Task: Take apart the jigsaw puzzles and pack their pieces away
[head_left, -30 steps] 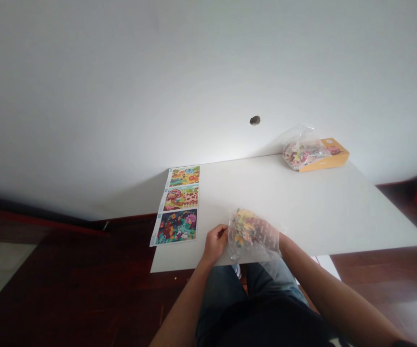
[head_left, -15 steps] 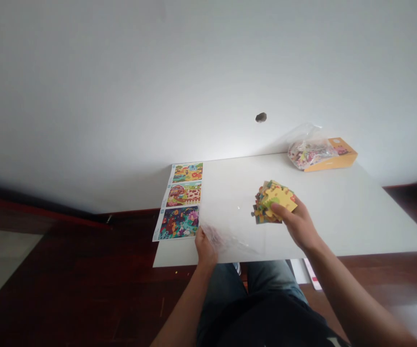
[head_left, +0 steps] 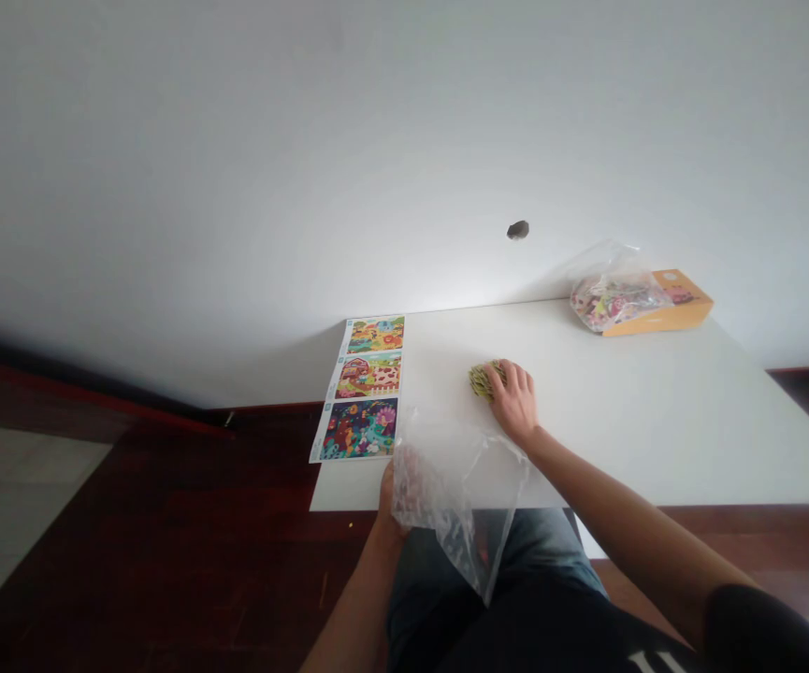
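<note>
Near the middle of the white table (head_left: pixel 614 411), my right hand (head_left: pixel 514 402) is wrapped over a stack of puzzle pieces (head_left: pixel 481 380), whose edges show at its left side. At the table's front edge, my left hand (head_left: pixel 388 500) grips a clear plastic bag (head_left: pixel 456 481). The bag looks thin and crumpled, spreads to the right of that hand and hangs over the front edge. It partly covers the fingers of my left hand.
A sheet with three colourful pictures (head_left: pixel 364 428) lies at the table's left end. At the back right, a clear bag of puzzle pieces (head_left: pixel 607 304) leans on an orange box (head_left: pixel 681 313). A white wall (head_left: pixel 376 168) borders the back edge.
My right hand has moved left with the puzzle pieces and turned palm down over them. The clear bag at my left hand has spread out and now hangs past the front edge.
</note>
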{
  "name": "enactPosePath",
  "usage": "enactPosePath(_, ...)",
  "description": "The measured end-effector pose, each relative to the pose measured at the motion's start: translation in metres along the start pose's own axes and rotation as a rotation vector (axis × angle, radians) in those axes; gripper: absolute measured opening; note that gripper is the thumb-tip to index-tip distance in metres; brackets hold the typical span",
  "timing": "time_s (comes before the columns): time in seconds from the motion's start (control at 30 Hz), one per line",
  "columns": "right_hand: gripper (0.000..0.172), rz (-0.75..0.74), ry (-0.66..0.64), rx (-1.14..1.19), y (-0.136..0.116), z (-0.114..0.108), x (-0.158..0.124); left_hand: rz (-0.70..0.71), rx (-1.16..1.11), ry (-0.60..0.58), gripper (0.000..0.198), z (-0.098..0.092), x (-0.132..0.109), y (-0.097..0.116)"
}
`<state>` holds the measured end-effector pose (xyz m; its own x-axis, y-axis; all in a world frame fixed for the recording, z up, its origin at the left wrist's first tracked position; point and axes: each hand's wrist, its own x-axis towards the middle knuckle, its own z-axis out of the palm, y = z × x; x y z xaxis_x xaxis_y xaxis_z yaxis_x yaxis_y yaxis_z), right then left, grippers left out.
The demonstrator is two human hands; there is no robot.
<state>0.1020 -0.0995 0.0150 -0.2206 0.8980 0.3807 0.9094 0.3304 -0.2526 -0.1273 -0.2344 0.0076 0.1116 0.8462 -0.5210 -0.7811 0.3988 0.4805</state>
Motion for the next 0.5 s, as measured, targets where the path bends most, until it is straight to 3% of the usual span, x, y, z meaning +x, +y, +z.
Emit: enactPosePath(0.5,0.090,-0.034,-0.148,0.062,0.002,-0.003,-0.018,-0.102,-0.040,0.012,0.057,0.004,0.002,0.006)
